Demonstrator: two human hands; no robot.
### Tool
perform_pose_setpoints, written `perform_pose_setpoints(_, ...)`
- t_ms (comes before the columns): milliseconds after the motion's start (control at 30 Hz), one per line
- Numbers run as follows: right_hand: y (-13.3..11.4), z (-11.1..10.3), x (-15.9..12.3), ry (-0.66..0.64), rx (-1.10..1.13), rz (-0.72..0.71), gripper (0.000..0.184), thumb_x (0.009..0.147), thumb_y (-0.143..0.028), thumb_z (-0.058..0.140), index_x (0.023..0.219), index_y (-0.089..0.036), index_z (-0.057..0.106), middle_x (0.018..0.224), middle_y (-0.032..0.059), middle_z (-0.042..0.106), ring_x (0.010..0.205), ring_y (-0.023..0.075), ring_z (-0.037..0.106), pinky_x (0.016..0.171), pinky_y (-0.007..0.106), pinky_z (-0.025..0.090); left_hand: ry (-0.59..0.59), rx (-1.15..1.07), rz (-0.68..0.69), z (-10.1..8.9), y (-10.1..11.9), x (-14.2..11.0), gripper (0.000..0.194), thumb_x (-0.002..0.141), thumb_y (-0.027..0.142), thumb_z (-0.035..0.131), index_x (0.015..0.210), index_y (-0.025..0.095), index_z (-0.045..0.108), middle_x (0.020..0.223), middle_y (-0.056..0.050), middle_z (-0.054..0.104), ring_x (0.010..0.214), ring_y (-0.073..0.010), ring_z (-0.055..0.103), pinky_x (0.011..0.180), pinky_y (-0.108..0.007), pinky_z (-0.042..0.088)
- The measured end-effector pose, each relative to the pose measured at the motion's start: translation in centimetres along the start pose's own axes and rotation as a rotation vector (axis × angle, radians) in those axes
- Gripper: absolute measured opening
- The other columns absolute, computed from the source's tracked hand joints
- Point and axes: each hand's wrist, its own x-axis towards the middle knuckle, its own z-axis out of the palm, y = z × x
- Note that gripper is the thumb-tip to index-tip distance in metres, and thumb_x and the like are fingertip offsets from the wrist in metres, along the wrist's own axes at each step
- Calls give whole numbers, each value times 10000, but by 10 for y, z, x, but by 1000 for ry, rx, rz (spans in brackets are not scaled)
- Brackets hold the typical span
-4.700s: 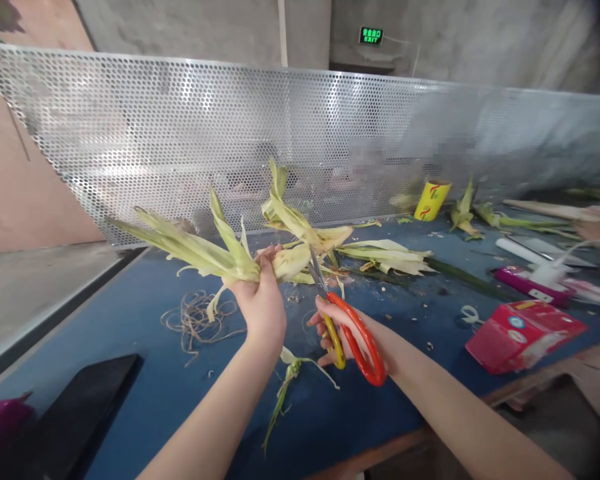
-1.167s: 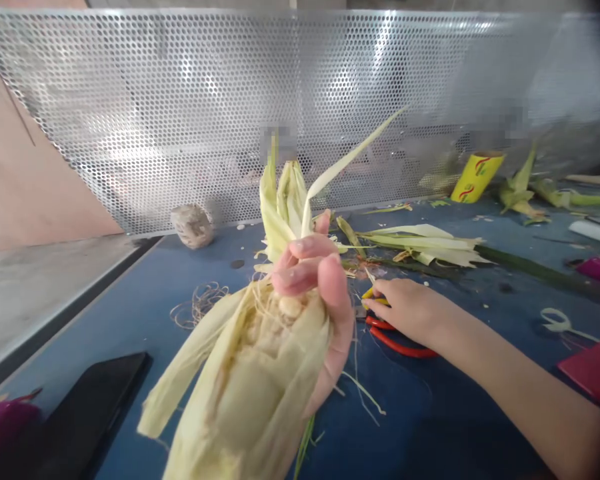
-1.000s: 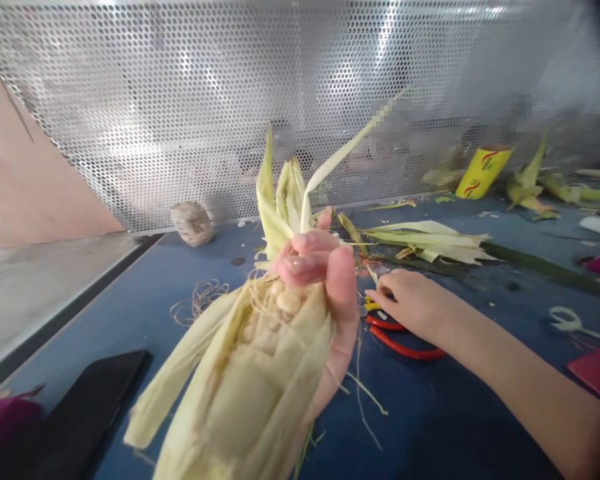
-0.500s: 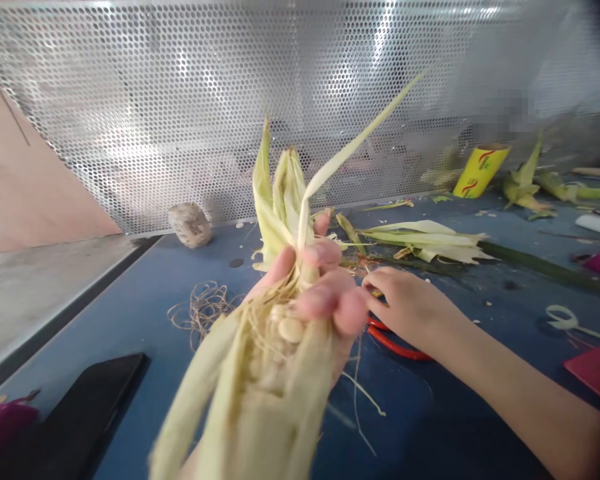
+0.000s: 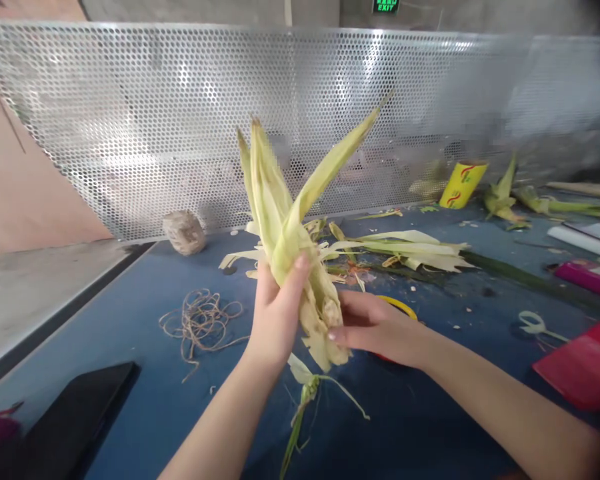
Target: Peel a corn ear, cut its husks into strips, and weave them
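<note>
An ear of corn in its pale green husk is held up over the table, its long leaves pointing upward and spread apart. My left hand is wrapped round its middle, thumb across the front. At the lower end, where the husk is ragged and light brown, my right hand grips it between thumb and fingers. Behind the right hand lies a yellow and red curved thing, mostly hidden. Below the corn, a small knotted green plant piece rests on the table.
Tangled twine lies left on the blue table, near a black flat object. A twine roll stands behind it. Loose husks, a yellow tube and a red object lie right. A perforated metal screen closes the back.
The corn has moved away from the camera and turned, so its kernels no longer show. My right hand has come off the table onto the corn's lower end. The view has tilted up slightly.
</note>
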Motion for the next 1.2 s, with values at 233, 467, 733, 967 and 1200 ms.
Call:
perform_pose_setpoints(233,4,-8,-1,110,-25,-103,373,712,-339,675,1011,-197,505,992,34,604,881,165,577,798,301,455,3,133,45,5,2,1,369,677,277,703,988,166,537,958,-61,653,879,-195,626,719,-270,505)
perform_pose_setpoints(467,1,-16,-2,228,-84,-103,300,720,-289,658,962,-198,506,955,20,622,879,153,593,841,294,446,-108,47,-119,0,1,5,250,709,270,652,927,156,605,864,-55,670,830,-204,640,709,-304,513)
perform_pose_setpoints(733,3,-22,0,250,-22,-111,321,744,-302,642,1015,-201,503,1014,34,626,956,159,584,869,297,440,-94,-164,-318,2,7,5,284,652,142,600,935,122,613,814,-62,683,781,-210,654,695,-320,525)
perform_pose_setpoints(967,5,-25,1,249,-10,-148,318,733,-293,651,1002,-201,510,998,42,641,947,174,597,863,325,453,-128,-163,-312,3,8,7,272,620,146,607,891,121,629,823,-55,690,794,-216,654,703,-316,519)
perform_pose_setpoints(1200,5,-25,1,251,-1,-185,283,696,-251,680,937,-219,534,951,7,641,904,163,607,835,321,465,-125,-149,-265,1,8,6,204,590,120,582,785,101,636,828,-67,684,763,-197,643,632,-269,493)
